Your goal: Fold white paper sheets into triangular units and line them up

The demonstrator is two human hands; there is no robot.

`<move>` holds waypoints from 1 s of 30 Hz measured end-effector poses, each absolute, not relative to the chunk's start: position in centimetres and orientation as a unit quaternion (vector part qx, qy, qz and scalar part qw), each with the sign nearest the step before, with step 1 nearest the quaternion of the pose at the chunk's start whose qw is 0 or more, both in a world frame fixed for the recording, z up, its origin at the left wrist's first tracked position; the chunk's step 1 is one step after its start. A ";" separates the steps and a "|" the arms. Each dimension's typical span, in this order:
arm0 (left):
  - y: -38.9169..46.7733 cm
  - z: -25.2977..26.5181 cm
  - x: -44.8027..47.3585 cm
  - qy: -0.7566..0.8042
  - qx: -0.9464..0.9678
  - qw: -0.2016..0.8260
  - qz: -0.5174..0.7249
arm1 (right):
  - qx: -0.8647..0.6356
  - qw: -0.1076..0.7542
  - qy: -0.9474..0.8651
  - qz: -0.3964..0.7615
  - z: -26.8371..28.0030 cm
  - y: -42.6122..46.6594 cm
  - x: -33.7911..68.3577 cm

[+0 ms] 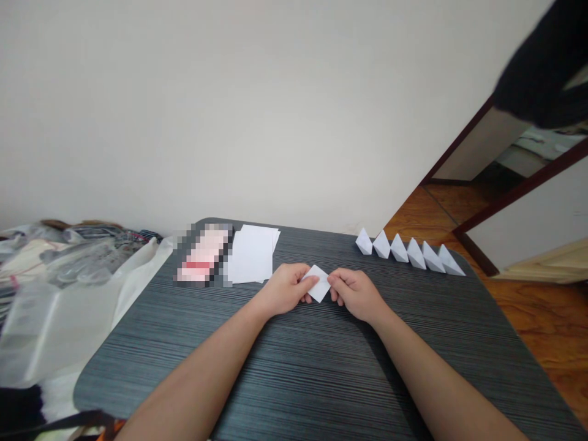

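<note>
A small folded white paper (318,284), diamond-shaped from here, is held between my two hands above the dark table. My left hand (288,288) pinches its left corner, thumb on top and fingers beneath. At the right corner, the thumb and curled fingers of my right hand (354,293) close on the edge. Several folded white paper boats (397,247) stand in a slanting row at the far right of the table. To the left of my hands lies a stack of white paper sheets (252,254), slightly fanned.
A pixelated pink and black flat object (204,254) lies beside the sheets on the dark wood-grain table (294,380). Clothes and clear plastic bags (87,260) are heaped left of the table. A pale wall rises behind; a dark blurred shape (546,67) hangs at upper right.
</note>
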State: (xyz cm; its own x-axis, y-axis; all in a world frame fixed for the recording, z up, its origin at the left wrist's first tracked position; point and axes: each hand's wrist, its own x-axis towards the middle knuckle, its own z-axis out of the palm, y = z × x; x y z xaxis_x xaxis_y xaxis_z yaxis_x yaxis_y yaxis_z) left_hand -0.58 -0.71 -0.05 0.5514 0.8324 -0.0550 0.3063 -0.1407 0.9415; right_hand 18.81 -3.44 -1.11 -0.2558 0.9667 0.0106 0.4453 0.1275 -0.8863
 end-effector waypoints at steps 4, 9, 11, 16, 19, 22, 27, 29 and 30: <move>-0.7 -0.2 -0.6 0.399 0.710 0.522 0.254 | -0.511 0.320 -0.680 0.418 -1.0 -3.5 18.8; -0.6 -0.2 -0.6 0.400 0.709 0.520 0.258 | -0.505 0.313 -0.688 0.417 -1.1 -3.4 18.8; -0.6 -0.2 -0.6 0.398 0.711 0.519 0.259 | -0.506 0.311 -0.689 0.416 -1.1 -3.4 18.8; -0.7 -0.1 -0.5 0.397 0.710 0.519 0.262 | -0.499 0.313 -0.691 0.418 -1.2 -3.4 18.8; -0.8 0.0 -0.5 0.393 0.706 0.527 0.265 | -0.496 0.305 -0.696 0.419 -1.3 -3.4 18.9; -0.8 0.0 -0.5 0.392 0.704 0.531 0.260 | -0.498 0.300 -0.701 0.413 -1.3 -3.4 18.9; -1.0 0.3 -0.5 0.398 0.712 0.522 0.250 | -0.494 0.303 -0.709 0.402 -1.2 -3.5 18.8; -1.0 0.5 -0.4 0.392 0.717 0.521 0.247 | -0.489 0.299 -0.716 0.399 -1.0 -3.6 18.6; -1.1 0.6 -0.4 0.390 0.719 0.522 0.245 | -0.487 0.296 -0.719 0.398 -0.9 -3.6 18.6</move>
